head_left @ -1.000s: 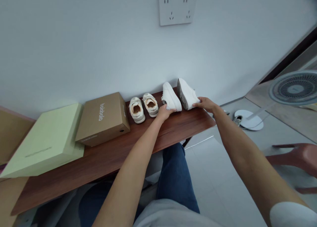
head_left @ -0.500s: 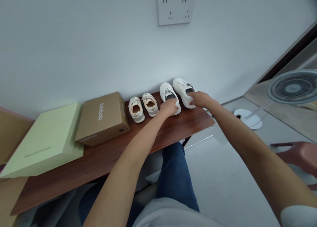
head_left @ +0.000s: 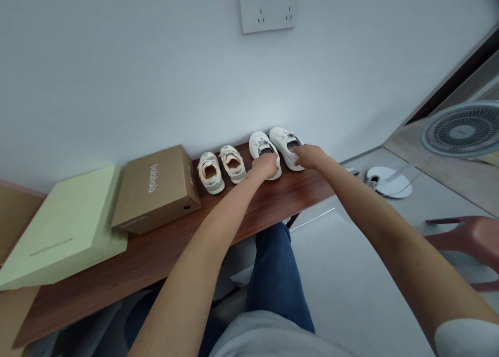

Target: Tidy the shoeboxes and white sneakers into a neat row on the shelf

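At the right end of the wooden bench (head_left: 280,201), my left hand (head_left: 265,166) is closed on the heel of a white sneaker (head_left: 260,143). My right hand (head_left: 309,156) grips the heel of the matching white sneaker (head_left: 283,139) beside it. Both sneakers have their toes toward the wall, and the right one looks slightly turned. Left of my left hand stands a smaller pair of pale shoes with beige linings, a left shoe (head_left: 211,176) and a right shoe (head_left: 233,164), also toes to the wall. My fingertips are partly hidden inside the sneakers.
A brown shoebox (head_left: 156,190) and a pale green box (head_left: 66,222) sit further left on the bench. A wall socket panel (head_left: 268,19) is above. On the right are a white standing fan (head_left: 462,131) and a pink stool (head_left: 477,240) on the floor.
The right sneaker has come closer to the left one, with my right hand still on its heel. My left hand stays on its sneaker. The view has shifted slightly.
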`<act>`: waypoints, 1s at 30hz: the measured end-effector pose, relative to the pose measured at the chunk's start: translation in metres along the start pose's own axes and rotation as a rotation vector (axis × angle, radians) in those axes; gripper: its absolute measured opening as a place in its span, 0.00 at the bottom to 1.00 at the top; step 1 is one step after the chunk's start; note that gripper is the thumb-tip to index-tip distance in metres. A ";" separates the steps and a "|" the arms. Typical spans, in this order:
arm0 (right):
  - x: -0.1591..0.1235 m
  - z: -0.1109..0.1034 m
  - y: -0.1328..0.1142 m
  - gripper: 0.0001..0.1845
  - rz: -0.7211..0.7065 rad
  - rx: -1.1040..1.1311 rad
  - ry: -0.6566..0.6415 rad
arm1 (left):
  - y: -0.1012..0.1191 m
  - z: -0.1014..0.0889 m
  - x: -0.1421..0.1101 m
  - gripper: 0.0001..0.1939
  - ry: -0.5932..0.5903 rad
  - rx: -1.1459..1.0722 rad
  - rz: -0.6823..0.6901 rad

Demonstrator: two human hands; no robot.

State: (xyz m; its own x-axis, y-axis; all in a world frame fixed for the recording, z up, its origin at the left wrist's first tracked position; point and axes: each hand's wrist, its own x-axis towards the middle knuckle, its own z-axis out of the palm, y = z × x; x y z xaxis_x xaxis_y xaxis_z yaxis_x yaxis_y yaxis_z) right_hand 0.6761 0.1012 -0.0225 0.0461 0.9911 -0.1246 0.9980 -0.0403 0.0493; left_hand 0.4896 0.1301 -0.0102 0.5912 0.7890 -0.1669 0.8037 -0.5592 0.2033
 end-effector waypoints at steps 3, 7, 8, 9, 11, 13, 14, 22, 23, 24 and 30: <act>0.004 -0.001 0.000 0.23 -0.003 -0.019 -0.008 | 0.001 0.000 0.005 0.21 -0.001 -0.014 -0.009; 0.008 -0.002 -0.003 0.23 -0.008 -0.028 -0.018 | 0.002 0.002 0.012 0.22 -0.006 -0.012 -0.025; 0.009 -0.002 -0.004 0.23 -0.011 -0.027 -0.021 | 0.002 0.002 0.013 0.22 -0.013 -0.010 -0.030; 0.010 -0.002 -0.005 0.23 -0.013 -0.025 -0.024 | 0.002 0.003 0.014 0.22 -0.021 -0.008 -0.036; 0.011 -0.002 -0.006 0.23 -0.019 -0.018 -0.032 | 0.003 0.003 0.017 0.22 -0.040 -0.001 -0.044; 0.012 -0.001 -0.006 0.23 -0.020 -0.012 -0.040 | 0.004 0.003 0.019 0.23 -0.057 0.010 -0.043; 0.012 -0.001 -0.007 0.24 -0.019 -0.011 -0.041 | 0.004 0.003 0.020 0.23 -0.063 0.013 -0.038; 0.006 -0.005 -0.012 0.22 -0.019 -0.051 -0.018 | 0.004 0.007 0.012 0.23 -0.018 -0.009 -0.029; 0.006 -0.006 -0.012 0.23 -0.022 -0.046 -0.005 | 0.005 0.007 0.009 0.24 0.016 -0.006 -0.018; 0.005 -0.009 -0.011 0.23 -0.030 -0.034 0.015 | 0.005 0.007 0.005 0.25 0.056 -0.002 -0.005; -0.001 -0.029 -0.010 0.22 -0.094 0.069 0.175 | 0.006 -0.010 -0.021 0.22 0.225 -0.020 0.016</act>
State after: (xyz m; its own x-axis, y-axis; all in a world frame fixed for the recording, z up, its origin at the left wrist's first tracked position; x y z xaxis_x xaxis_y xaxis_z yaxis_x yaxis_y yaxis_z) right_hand 0.6651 0.1045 0.0060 -0.0501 0.9976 0.0488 0.9984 0.0513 -0.0227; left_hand 0.4808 0.1127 0.0039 0.5720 0.8184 0.0557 0.7918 -0.5686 0.2232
